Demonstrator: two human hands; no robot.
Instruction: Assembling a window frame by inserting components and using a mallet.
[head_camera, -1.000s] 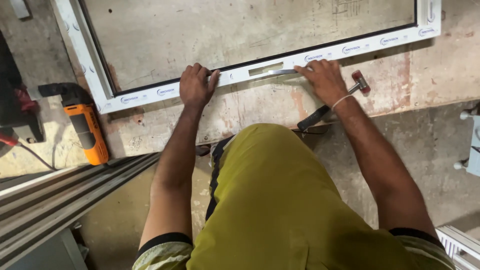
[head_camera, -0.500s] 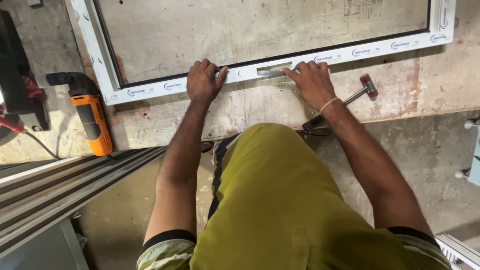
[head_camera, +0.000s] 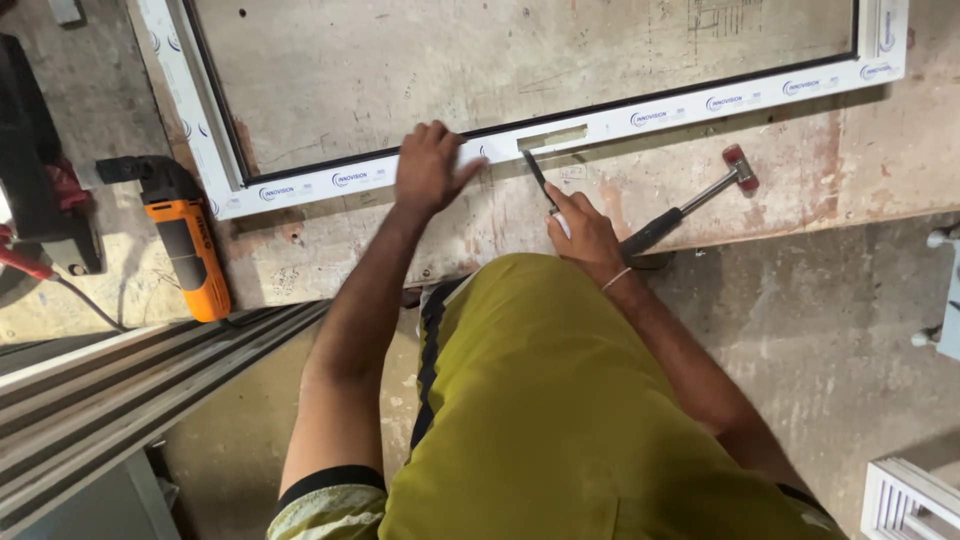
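A white window frame (head_camera: 700, 105) lies flat on a worn workbench, with a rectangular slot (head_camera: 553, 137) cut in its near rail. My left hand (head_camera: 430, 165) presses flat on that rail, just left of the slot, fingers spread. My right hand (head_camera: 583, 232) sits nearer me on the bench and grips a thin dark chisel-like tool (head_camera: 538, 172) whose tip points up at the slot's left end. A hammer (head_camera: 690, 203) with a red-faced head lies on the bench just right of my right hand.
An orange and black power tool (head_camera: 180, 230) lies at the bench's left. Beyond it sits a black machine (head_camera: 35, 180) with a red cable. Long grey metal profiles (head_camera: 130, 390) run along the lower left. White frame pieces (head_camera: 915, 500) stand at the lower right.
My right hand has come off the frame rail and drawn back toward me, now holding the thin dark tool aimed at the slot. The left hand stays pressed on the rail.
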